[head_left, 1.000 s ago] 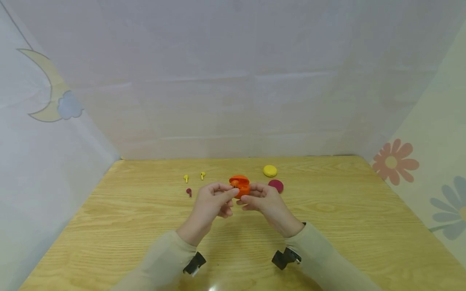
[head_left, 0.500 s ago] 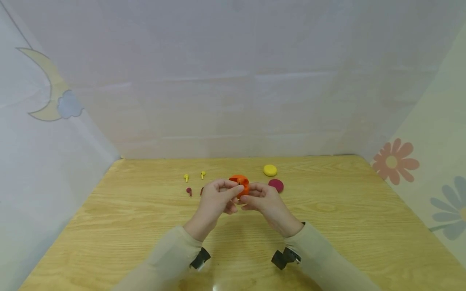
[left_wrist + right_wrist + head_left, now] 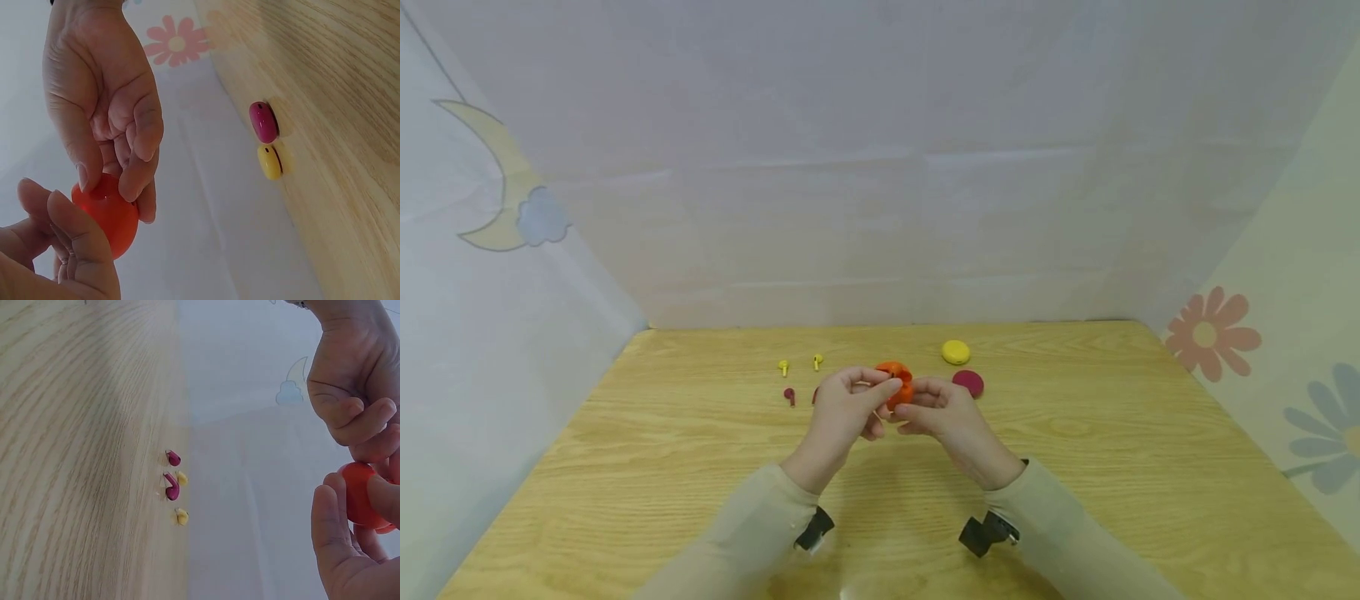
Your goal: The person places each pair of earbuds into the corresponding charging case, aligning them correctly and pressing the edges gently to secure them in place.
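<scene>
An orange earbud case (image 3: 904, 397) with its lid up is held above the table by my right hand (image 3: 951, 414), thumb and fingers on its side. My left hand (image 3: 841, 410) pinches an orange earbud (image 3: 892, 375) at the case's opening, and the thumb and fingers hide most of it. In the left wrist view, the rounded back of the case (image 3: 111, 215) shows between both hands. The right wrist view shows the orange shell (image 3: 362, 497) between the right hand's thumb and fingers, with the left hand (image 3: 356, 394) curled just above.
A yellow case (image 3: 956, 352) and a crimson case (image 3: 967, 383) lie closed on the wooden table (image 3: 1075, 467), right of the hands. To the left lie two yellow earbuds (image 3: 784, 367) and two crimson earbuds (image 3: 172, 486). Cloth walls (image 3: 880, 208) border the table's back and sides.
My left hand has moved slightly right, bringing the orange earbud to the case's opening. The case has turned a little, and the second crimson earbud has come partly into view. The right hand stays nearly still.
</scene>
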Demonstrator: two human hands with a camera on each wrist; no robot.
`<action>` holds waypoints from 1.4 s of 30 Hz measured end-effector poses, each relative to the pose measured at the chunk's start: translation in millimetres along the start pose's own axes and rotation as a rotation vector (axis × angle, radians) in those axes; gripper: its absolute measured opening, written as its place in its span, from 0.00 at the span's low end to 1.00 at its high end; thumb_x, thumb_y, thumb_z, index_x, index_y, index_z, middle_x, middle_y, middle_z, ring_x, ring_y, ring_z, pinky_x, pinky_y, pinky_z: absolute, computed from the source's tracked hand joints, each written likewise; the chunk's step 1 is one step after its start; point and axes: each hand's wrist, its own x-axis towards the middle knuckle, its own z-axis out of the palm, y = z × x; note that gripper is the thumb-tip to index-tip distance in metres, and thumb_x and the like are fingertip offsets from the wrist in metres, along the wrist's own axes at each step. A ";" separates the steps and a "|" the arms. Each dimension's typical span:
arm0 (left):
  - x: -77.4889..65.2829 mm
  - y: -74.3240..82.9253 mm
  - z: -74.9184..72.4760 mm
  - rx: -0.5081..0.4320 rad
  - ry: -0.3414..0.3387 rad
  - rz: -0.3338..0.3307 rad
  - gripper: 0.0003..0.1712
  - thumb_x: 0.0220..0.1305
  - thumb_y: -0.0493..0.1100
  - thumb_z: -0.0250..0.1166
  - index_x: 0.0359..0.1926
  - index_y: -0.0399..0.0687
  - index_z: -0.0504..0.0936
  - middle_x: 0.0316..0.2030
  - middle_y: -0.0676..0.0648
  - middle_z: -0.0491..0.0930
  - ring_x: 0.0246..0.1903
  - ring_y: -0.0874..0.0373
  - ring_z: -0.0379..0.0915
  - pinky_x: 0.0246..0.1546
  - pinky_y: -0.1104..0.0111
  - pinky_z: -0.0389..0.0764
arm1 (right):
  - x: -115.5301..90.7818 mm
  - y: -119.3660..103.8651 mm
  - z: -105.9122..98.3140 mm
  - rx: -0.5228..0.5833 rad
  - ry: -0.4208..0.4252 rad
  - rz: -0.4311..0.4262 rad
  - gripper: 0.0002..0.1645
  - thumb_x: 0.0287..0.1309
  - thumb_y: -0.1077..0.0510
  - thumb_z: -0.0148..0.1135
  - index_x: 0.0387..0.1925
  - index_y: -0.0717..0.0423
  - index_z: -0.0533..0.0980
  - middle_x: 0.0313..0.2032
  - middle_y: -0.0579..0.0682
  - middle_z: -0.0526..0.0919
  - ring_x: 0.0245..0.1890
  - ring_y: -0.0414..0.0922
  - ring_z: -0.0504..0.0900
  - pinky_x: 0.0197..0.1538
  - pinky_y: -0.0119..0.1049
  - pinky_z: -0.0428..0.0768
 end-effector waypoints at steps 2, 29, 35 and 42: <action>1.0 0.4 -0.2 0.000 0.006 -0.004 0.11 0.63 0.40 0.68 0.39 0.35 0.80 0.14 0.50 0.72 0.10 0.64 0.65 0.16 0.73 0.73 | -0.3 -0.9 0.5 -0.004 -0.005 -0.005 0.19 0.63 0.65 0.62 0.51 0.74 0.71 0.43 0.56 0.83 0.40 0.45 0.84 0.47 0.42 0.82; 3.7 -3.0 -2.4 0.135 0.019 0.137 0.09 0.64 0.40 0.66 0.37 0.34 0.82 0.15 0.50 0.72 0.09 0.62 0.66 0.16 0.73 0.73 | 2.1 -2.7 1.5 0.005 -0.027 -0.017 0.18 0.64 0.63 0.61 0.51 0.70 0.72 0.44 0.56 0.83 0.41 0.47 0.85 0.47 0.42 0.82; 4.5 -2.6 -2.1 0.163 0.037 0.140 0.09 0.64 0.40 0.67 0.36 0.35 0.83 0.15 0.49 0.73 0.08 0.62 0.66 0.15 0.72 0.73 | 2.2 -2.5 1.2 -0.005 -0.030 -0.012 0.19 0.64 0.63 0.62 0.52 0.71 0.72 0.44 0.57 0.83 0.41 0.47 0.84 0.47 0.42 0.82; 7.3 0.5 0.6 0.194 0.056 0.155 0.10 0.63 0.42 0.68 0.37 0.37 0.85 0.18 0.48 0.76 0.09 0.62 0.65 0.15 0.72 0.74 | 2.9 -1.9 1.1 -0.015 -0.034 -0.016 0.19 0.64 0.63 0.62 0.52 0.71 0.73 0.45 0.57 0.83 0.42 0.48 0.84 0.47 0.42 0.82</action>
